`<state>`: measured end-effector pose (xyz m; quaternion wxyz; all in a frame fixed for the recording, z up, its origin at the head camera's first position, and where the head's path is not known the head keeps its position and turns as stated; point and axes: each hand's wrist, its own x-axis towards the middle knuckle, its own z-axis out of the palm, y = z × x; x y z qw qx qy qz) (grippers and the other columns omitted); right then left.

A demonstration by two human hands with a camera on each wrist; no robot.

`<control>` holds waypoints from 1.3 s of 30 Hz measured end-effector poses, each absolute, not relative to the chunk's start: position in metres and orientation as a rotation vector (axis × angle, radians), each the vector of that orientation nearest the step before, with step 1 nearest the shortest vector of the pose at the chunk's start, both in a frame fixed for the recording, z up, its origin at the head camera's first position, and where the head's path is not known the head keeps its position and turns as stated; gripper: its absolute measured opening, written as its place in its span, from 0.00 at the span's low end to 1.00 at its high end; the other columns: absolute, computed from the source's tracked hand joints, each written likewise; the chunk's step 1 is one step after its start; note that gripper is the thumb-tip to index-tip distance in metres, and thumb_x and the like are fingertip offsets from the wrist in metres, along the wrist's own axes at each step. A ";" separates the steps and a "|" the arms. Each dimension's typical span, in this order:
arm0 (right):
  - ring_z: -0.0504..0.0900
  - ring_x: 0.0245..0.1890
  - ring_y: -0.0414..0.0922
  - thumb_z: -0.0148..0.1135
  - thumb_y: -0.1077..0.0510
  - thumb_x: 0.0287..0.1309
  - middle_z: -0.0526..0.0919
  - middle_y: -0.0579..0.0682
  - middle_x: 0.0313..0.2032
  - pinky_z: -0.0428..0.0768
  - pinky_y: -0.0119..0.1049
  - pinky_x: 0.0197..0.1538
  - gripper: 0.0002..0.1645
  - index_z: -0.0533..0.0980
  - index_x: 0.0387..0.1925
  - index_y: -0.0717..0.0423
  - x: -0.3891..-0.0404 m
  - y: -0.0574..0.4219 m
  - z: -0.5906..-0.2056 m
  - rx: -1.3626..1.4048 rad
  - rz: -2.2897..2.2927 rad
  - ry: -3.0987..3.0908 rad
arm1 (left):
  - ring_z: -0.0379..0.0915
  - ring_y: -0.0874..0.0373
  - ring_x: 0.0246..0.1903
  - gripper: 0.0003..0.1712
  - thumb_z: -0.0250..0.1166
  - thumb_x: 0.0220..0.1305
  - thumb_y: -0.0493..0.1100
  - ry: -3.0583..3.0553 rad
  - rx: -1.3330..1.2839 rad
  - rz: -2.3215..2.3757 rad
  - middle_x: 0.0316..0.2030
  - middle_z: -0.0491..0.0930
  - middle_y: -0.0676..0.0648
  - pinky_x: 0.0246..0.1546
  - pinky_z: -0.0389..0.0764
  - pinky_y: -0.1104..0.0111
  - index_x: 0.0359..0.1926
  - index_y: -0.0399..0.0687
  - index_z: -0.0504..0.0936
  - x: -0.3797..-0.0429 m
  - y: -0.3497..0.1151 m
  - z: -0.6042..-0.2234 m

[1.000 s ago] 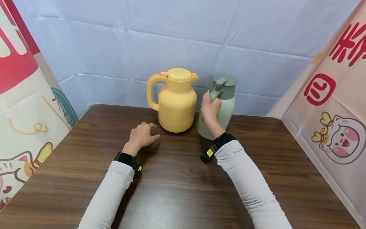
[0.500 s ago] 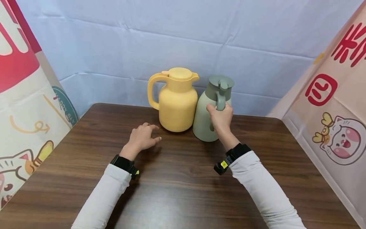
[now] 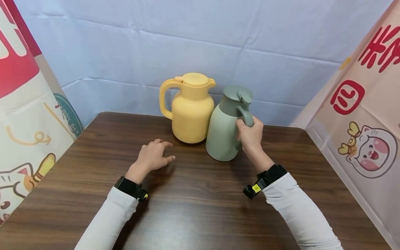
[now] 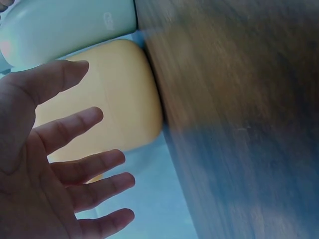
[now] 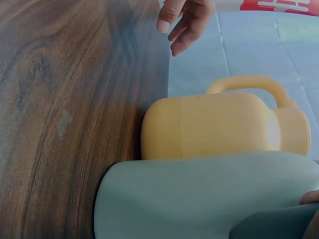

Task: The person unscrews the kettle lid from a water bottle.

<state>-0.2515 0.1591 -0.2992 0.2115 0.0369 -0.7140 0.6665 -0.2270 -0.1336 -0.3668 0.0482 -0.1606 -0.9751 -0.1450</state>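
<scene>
My right hand (image 3: pixel 251 137) grips the handle of a pale green thermos jug (image 3: pixel 221 133), whose darker green lid faces up. The jug leans slightly, with its handle toward the right. Just left of it stands a yellow thermos jug (image 3: pixel 192 118), upright, its handle at the left and spout at the right. In the right wrist view the green jug (image 5: pixel 189 196) lies close along the yellow jug (image 5: pixel 209 124); whether they touch I cannot tell. My left hand (image 3: pixel 152 155) hovers low over the table in front of the yellow jug, fingers spread and holding nothing, as the left wrist view also shows.
Both jugs stand near the back edge of a dark wooden table (image 3: pixel 193 208). A pale blue cloth (image 3: pixel 125 52) hangs behind it. Printed cloths with cartoon cats flank the left (image 3: pixel 25 139) and right (image 3: pixel 353 132) sides.
The green jug has turned so its handle swings from the left side to the right, and it has come a little left and nearer. My right hand moved right with the handle.
</scene>
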 end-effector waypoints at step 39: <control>0.48 0.05 0.43 0.46 0.78 0.48 0.51 0.47 0.05 0.51 0.35 0.12 0.25 0.52 0.10 0.53 -0.188 0.179 -0.297 0.569 2.152 -1.988 | 0.73 0.45 0.46 0.27 0.67 0.54 0.54 -2.942 -0.655 -0.387 0.48 0.75 0.43 0.42 0.69 0.46 0.53 0.48 0.79 -0.176 -0.129 -0.369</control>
